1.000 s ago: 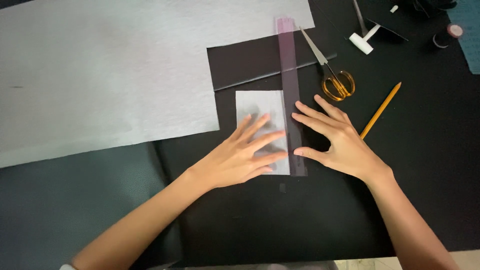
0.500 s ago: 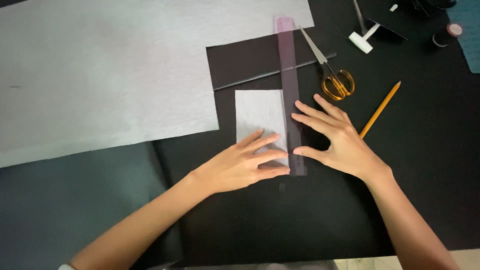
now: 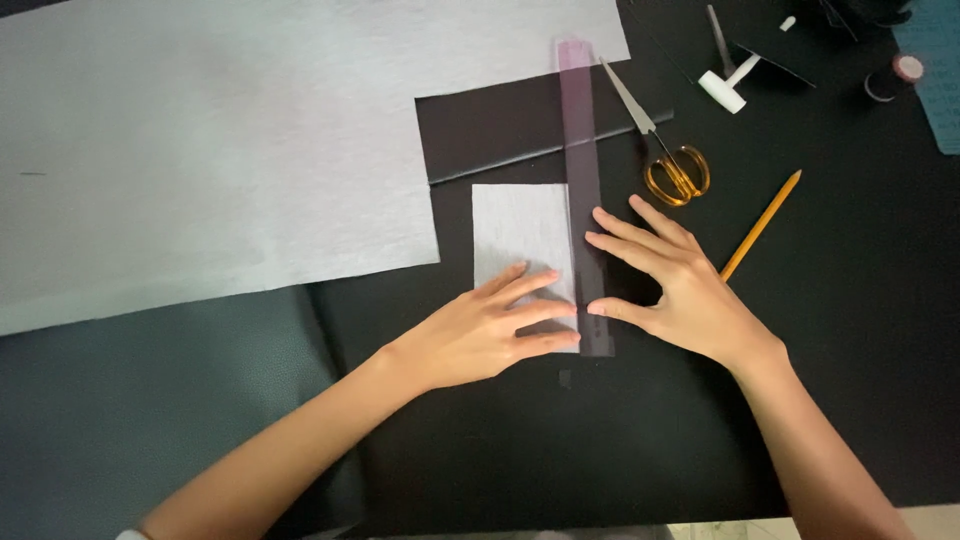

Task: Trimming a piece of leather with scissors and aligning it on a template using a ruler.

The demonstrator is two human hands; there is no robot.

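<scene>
Pressed the small grey paper rectangle (image 3: 515, 225) flat to the black worktop (image 3: 850, 350) with the left hand (image 3: 490, 330), its fingers (image 3: 540, 312) released and spread, clenched on nothing. Steadied the translucent purple ruler (image 3: 580, 150) with the right hand (image 3: 680, 290), fingers (image 3: 625, 245) likewise open, tips and thumb resting on the ruler's lower stretch rather than grasping it. Ran the ruler lengthwise between the two sets of fingertips, along the rectangle's right edge and on past it, away from the fingers, over a black card strip (image 3: 490, 125). Looked like the lining-up step: straightedge set against the paper's edge and held there. Could not quite tell whether the ruler overlapped the paper or only met its edge, being see-through.

Left the yellow pencil (image 3: 762, 222) just beyond the right fingers on their outer side, untouched, and the yellow-handled scissors (image 3: 678, 172) just past the right fingertips. Spread a large grey sheet (image 3: 200, 150) well off beyond the left fingers.

For any next move, called for one hand free to take up a tool while the other alone pinned both ruler and paper against slipping.
</scene>
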